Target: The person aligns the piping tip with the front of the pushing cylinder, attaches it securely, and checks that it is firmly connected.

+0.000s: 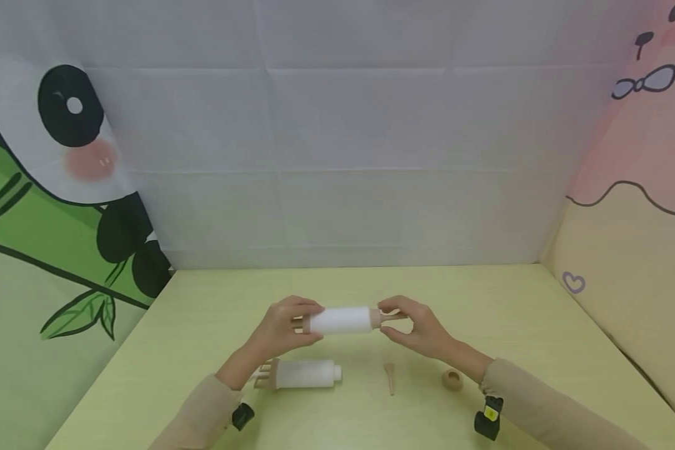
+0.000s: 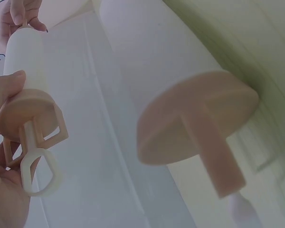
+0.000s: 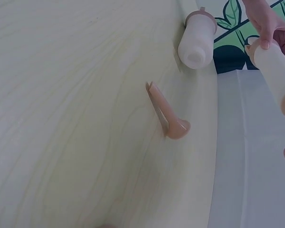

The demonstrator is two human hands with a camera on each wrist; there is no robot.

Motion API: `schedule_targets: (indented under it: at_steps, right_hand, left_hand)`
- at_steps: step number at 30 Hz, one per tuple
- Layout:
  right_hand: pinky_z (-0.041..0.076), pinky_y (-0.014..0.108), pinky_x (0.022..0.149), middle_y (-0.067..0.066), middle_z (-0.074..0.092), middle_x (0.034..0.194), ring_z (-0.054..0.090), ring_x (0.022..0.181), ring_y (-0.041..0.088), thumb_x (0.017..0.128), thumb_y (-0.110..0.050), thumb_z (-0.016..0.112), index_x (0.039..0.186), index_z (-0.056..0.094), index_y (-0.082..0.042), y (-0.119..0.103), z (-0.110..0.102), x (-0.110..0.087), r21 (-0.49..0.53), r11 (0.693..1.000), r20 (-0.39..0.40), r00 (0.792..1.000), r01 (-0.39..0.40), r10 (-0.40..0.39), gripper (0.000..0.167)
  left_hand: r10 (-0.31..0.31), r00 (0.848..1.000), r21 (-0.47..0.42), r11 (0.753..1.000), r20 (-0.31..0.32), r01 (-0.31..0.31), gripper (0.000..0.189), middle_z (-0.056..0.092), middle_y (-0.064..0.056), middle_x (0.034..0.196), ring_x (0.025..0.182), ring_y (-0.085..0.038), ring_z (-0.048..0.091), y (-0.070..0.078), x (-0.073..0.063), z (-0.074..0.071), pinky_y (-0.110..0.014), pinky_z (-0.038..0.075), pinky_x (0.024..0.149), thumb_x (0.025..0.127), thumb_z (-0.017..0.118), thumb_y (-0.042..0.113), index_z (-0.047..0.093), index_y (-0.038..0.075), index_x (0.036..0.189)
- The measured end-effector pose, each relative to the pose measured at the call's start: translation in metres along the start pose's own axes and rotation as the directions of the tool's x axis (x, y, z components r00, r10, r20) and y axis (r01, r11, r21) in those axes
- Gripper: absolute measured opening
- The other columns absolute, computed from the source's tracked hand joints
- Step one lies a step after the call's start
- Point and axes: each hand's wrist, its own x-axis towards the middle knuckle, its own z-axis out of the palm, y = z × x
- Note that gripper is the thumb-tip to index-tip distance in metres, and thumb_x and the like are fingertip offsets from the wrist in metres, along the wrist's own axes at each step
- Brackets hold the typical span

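While aloft, L grip [image 1: 284, 325] curled round wht. tube [image 1: 342, 320], R grip [image 1: 425, 327] round tan cap [image 1: 375, 319].

Between the left grip [image 1: 281, 326] and the right grip [image 1: 418, 328], passage is blocked by the held white cylinder [image 1: 342, 320]. On the surface [image 1: 349, 428] nearer the wearer, the left is obstructed by a second cylinder [image 1: 305, 374]; a gap is offered between it and the small stick [image 1: 390, 379], and another between the stick and the ring [image 1: 452, 379]. Reach beyond the far edge is stopped by a white sheet [image 1: 349, 212].
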Motion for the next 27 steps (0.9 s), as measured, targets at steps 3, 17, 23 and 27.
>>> schedule_targets:
  at_steps: [3, 17, 23, 27]
  right_hand:
    - [0.055, 0.037, 0.066, 0.023, 0.058, 0.096, 0.06, 0.084, 0.033, 0.064, 0.015, 0.071, 0.1, 0.055, 0.011, 0.0, 0.0, 0.001, 0.017, 1.0, 0.017, 1.0, 0.025, -0.025, 0.04]
    - [0.053, 0.026, 0.073, 0.009, 0.062, 0.102, 0.061, 0.092, 0.02, 0.079, -0.005, 0.069, 0.107, 0.059, -0.002, 0.032, 0.008, -0.014, -0.014, 1.0, 0.045, 0.999, 0.019, -0.019, 0.03]
    - [0.053, 0.024, 0.073, 0.007, 0.061, 0.103, 0.061, 0.092, 0.017, 0.08, -0.012, 0.069, 0.107, 0.059, -0.004, 0.032, 0.007, -0.015, -0.046, 0.998, 0.055, 0.998, 0.029, -0.027, 0.03]
    - [0.054, 0.027, 0.072, 0.01, 0.062, 0.1, 0.061, 0.09, 0.02, 0.074, 0.0, 0.071, 0.106, 0.059, -0.001, 0.033, 0.007, -0.015, -0.033, 0.998, 0.052, 0.997, 0.051, -0.05, 0.034]
  left_hand:
    - [-0.002, 1.0, -0.007, 1.0, 0.003, 0.003, 0.036, 0.057, -0.026, 0.102, 0.09, -0.037, 0.06, 0.0, 0.0, 0.0, -0.03, 0.053, 0.072, 0.067, 0.073, -0.011, 0.061, -0.014, 0.101]
    - [0.04, 0.999, 0.006, 0.999, 0.004, -0.04, 0.036, 0.057, -0.028, 0.102, 0.089, -0.038, 0.06, 0.0, -0.001, -0.001, -0.029, 0.053, 0.071, 0.067, 0.073, -0.011, 0.061, -0.015, 0.1]
    - [0.021, 1.0, -0.005, 1.0, 0.014, -0.021, 0.039, 0.056, -0.026, 0.106, 0.092, -0.037, 0.06, -0.024, -0.004, 0.005, -0.028, 0.053, 0.072, 0.068, 0.074, -0.008, 0.061, -0.012, 0.104]
    - [0.024, 1.0, -0.001, 1.0, 0.008, -0.024, 0.039, 0.057, -0.022, 0.107, 0.093, -0.034, 0.06, -0.033, -0.004, 0.008, -0.026, 0.052, 0.073, 0.069, 0.075, -0.002, 0.062, -0.008, 0.106]
